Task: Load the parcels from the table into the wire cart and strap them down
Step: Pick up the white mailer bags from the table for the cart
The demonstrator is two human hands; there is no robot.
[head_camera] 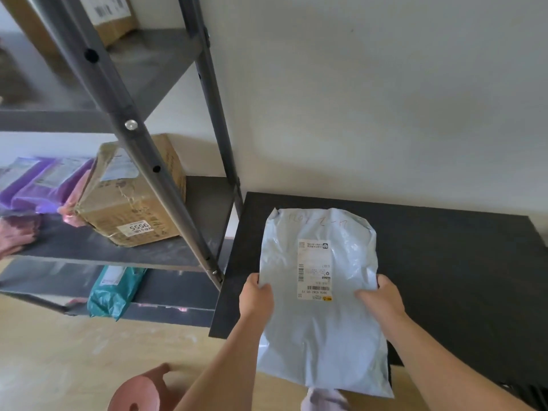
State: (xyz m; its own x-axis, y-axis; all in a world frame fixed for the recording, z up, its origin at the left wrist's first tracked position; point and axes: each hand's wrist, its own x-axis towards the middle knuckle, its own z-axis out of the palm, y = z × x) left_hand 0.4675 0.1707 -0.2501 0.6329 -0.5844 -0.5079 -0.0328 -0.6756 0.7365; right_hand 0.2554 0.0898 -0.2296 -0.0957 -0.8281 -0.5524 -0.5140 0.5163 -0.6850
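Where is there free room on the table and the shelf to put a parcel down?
The table is bare right of the parcel and in a strip between parcel and wall. On the shelf, a small patch is free between the box and the rear post. Left of the box it is crowded with purple bags.

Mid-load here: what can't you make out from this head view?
Head view:
Dark bars, bottom right corner: cut by the edge; cart or not, unclear.
Label on the pale blue parcel: print too small.
Left hand and right hand: fingers hidden under the parcel.
Purple parcels on the shelf: blurred.
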